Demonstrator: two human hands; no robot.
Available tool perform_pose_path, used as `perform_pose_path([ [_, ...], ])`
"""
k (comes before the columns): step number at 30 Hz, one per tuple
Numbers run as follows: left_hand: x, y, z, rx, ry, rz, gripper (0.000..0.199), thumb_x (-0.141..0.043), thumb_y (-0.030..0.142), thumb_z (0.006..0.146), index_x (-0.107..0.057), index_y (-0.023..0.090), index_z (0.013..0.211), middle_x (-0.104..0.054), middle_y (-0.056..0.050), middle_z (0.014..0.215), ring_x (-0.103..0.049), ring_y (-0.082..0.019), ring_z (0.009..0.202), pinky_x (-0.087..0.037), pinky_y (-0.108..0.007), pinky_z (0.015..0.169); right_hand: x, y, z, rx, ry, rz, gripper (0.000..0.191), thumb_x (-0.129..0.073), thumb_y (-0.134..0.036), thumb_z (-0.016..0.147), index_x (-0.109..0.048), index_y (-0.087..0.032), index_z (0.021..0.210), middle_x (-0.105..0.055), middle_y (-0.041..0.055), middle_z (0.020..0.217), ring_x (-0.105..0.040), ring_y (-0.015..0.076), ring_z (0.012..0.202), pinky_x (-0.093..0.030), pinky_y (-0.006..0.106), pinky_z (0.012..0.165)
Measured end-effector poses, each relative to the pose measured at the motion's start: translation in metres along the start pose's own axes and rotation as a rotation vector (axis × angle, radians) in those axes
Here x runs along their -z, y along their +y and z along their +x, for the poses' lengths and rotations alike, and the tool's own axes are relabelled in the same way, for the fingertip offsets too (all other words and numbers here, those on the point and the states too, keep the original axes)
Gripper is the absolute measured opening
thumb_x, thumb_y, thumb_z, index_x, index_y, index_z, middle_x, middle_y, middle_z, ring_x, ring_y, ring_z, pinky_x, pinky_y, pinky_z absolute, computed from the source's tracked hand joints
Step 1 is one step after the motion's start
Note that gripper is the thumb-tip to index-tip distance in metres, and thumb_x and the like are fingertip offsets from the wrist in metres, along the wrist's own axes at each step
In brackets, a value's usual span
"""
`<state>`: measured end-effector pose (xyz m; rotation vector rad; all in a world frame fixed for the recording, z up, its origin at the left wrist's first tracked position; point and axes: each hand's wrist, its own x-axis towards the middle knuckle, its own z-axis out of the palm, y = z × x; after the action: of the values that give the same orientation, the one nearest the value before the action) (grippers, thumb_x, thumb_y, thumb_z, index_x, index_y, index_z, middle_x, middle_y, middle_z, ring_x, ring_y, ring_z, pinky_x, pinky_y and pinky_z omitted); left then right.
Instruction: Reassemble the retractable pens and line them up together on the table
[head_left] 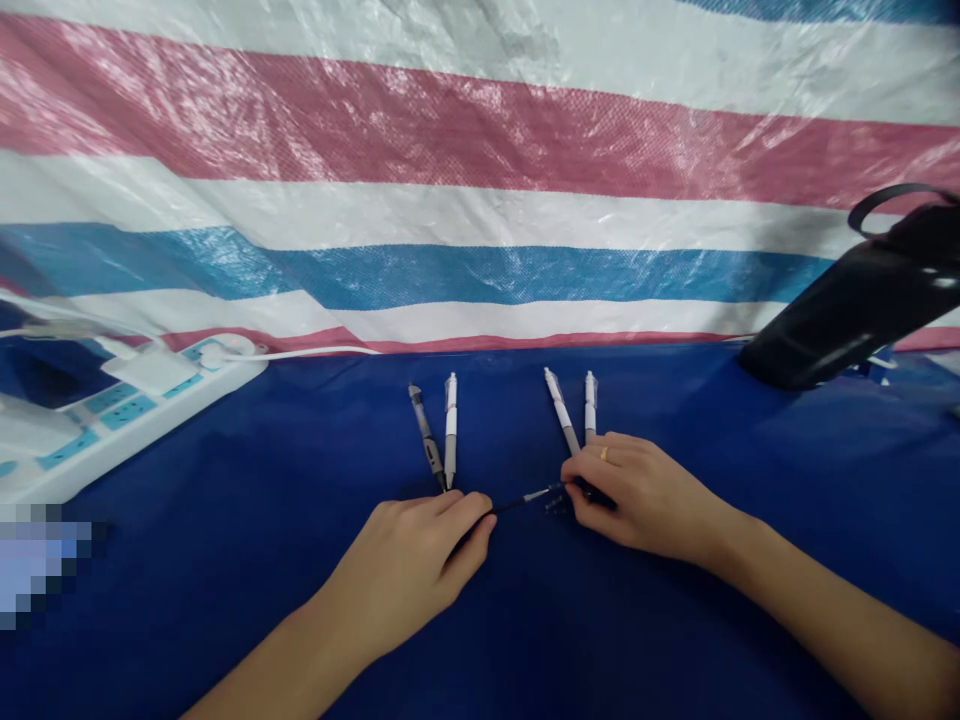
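Below frame centre, keep the pen refill in line with the dark piece: left hand fingers pinch the former, right hand fingers the latter.

Left hand and right hand pinch above the surface.
Palms down, thumbs close to curled fingers, both point inward, forearms slanting from its near side.
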<state>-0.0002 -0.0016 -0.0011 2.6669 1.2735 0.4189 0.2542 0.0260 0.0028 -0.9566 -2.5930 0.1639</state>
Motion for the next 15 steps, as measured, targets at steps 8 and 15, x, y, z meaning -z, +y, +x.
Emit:
perform_pose_path([
  [8,0.0006,0.0014,-0.0002,-0.019,-0.002,-0.019,0.021,-0.039,0.027,0.091,-0.058,0.022,0.098,-0.063,0.000,0.075,-0.062,-0.013,0.063,-0.049,-0.024,0.059,-0.0006,-0.0012,0.0001,0.035,-0.004,0.034,0.010,-0.047,-0.015,0.082,-0.055,-0.017,0.087,-0.056,0.0007,0.072,-0.050,0.0120,0.066,-0.041,0.027,0.070],
  [15,-0.0001,0.0061,-0.0007,-0.095,-0.007,-0.014,0.021,-0.037,0.026,0.093,-0.056,0.019,0.097,-0.062,0.000,0.073,-0.062,-0.012,0.059,-0.048,-0.023,0.054,0.0004,-0.0094,-0.0004,0.123,-0.008,0.064,0.009,-0.047,-0.015,0.082,-0.055,-0.016,0.086,-0.056,0.0018,0.073,-0.046,0.0127,0.066,-0.040,0.027,0.066],
])
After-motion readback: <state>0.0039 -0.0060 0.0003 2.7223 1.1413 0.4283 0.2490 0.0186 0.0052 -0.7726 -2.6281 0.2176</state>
